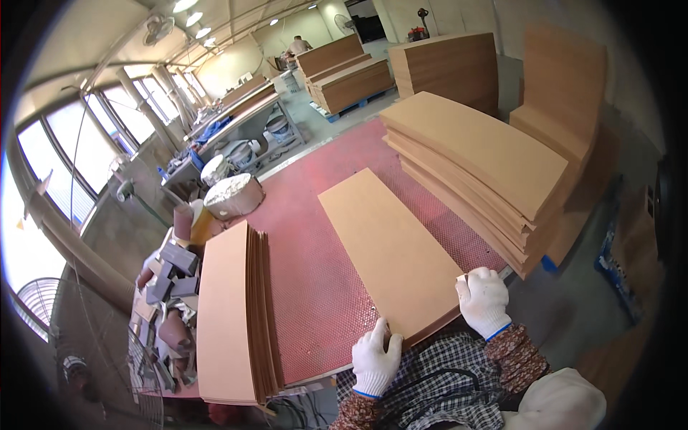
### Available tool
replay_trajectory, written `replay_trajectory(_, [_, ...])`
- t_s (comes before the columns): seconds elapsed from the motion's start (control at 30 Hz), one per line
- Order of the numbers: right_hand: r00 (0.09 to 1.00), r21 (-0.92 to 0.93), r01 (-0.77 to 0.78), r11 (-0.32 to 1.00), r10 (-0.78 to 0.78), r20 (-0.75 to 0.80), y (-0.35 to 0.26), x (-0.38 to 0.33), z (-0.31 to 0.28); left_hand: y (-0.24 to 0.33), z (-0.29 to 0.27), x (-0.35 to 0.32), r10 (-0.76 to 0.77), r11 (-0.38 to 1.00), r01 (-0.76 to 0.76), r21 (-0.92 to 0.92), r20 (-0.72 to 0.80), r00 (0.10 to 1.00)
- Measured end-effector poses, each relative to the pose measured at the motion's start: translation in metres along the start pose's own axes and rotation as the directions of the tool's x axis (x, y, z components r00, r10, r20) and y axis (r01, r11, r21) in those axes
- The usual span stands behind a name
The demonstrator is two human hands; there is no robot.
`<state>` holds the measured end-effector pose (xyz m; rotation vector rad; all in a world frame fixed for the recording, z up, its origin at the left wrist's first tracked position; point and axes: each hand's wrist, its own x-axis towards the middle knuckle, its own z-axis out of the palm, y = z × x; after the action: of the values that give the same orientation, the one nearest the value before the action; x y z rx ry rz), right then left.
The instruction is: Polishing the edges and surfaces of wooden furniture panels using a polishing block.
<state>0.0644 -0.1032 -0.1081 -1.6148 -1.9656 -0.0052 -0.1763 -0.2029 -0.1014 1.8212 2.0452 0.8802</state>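
A long brown fibreboard-like panel [390,244] lies flat on the red textured tabletop [308,287], one short end toward me. At its near left corner my left hand [376,358], in a white knit glove, grips the edge between thumb and fingers. My right hand [485,301], gloved alike, is closed at the near right corner. A small pale piece shows at its fingertips; what it is I cannot make out. To the right lies a tall, uneven stack of similar panels [480,143]. Another stack of panels [226,315] lies to the left.
Grey blocks and brown rolls [175,279] crowd the left edge, beside a round whitish drum-like object [234,196]. A workbench [251,118] with buckets stands beyond. More board stacks [448,68] stand at the back, some on a blue pallet [351,107]. A person [298,46] is far off.
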Motion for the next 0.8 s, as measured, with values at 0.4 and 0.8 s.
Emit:
replay_trajectory(0.4, [0.994,0.059,0.011,0.998,-0.005,-0.109,-0.006,0.005,0.004,0.029,-0.017,-0.004,-0.331,0.925,0.354,-0.139,0.168,0.929])
replay_trajectory(0.8, [0.993,0.139,0.076,0.987,-0.088,0.083,-0.001,-0.014,0.001,-0.011,0.003,-0.008,-0.452,0.799,0.462,-0.385,0.121,0.884])
